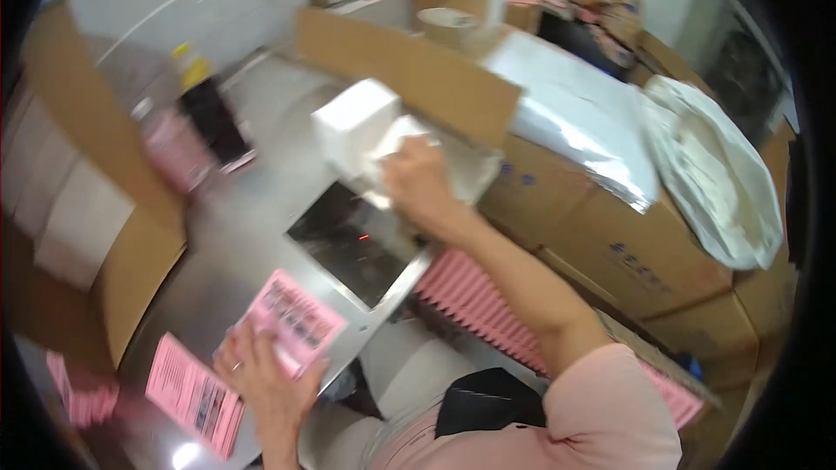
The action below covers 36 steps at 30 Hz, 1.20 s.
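Observation:
My left hand [272, 383] grips a pink printed packet [300, 318] near the table's front edge, fingers across its top and the thumb along its side. A stack of pink printed cards [193, 396] lies just left of it. Farther away, my right hand [422, 178] is closed on a small white box [394, 141], partly hidden by the fingers and blurred. Touching or very near it stands a larger white box [353, 122]. Between my hands, a dark glossy square panel [348, 239] with a small red light is set in the metal table [222, 265].
An open carton [144, 283] holding white boxes stands left. A phone [213, 122] leans near a pink bottle [174, 148]. Right are stacked cartons [601, 235] under silvery bags [575, 113]; below my right arm are rows of pink pieces [479, 300]. A person [616, 13] sits far back.

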Each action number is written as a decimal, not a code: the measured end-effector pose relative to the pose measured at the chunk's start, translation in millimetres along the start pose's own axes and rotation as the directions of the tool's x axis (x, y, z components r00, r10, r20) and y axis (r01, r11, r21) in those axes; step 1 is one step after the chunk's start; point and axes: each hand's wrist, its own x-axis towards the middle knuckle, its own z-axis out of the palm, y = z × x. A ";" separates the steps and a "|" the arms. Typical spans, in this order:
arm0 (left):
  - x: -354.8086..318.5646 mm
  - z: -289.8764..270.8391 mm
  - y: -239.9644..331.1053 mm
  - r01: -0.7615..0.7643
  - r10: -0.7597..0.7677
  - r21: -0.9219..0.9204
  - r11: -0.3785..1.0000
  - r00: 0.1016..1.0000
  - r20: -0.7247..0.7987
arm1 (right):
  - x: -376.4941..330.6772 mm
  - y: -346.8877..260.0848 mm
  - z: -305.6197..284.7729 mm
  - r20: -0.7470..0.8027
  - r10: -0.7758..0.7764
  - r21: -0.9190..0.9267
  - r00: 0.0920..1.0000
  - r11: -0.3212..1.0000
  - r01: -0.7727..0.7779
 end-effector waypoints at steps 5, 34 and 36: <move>-4.5 -10.2 13.3 0.047 -0.047 -0.017 0.999 0.999 0.012 | -0.3 1.4 -24.0 -0.040 -0.043 0.000 0.998 0.999 0.043; -63.5 -74.9 -99.2 0.408 -0.378 0.021 0.913 0.864 -0.334 | 1.4 -32.6 -32.2 0.014 -0.108 -0.264 0.994 0.959 0.107; -68.5 -65.6 -114.3 0.439 -0.436 0.073 0.895 0.898 -0.059 | -1.9 -11.5 -15.5 0.107 -0.110 -0.282 0.988 0.950 0.137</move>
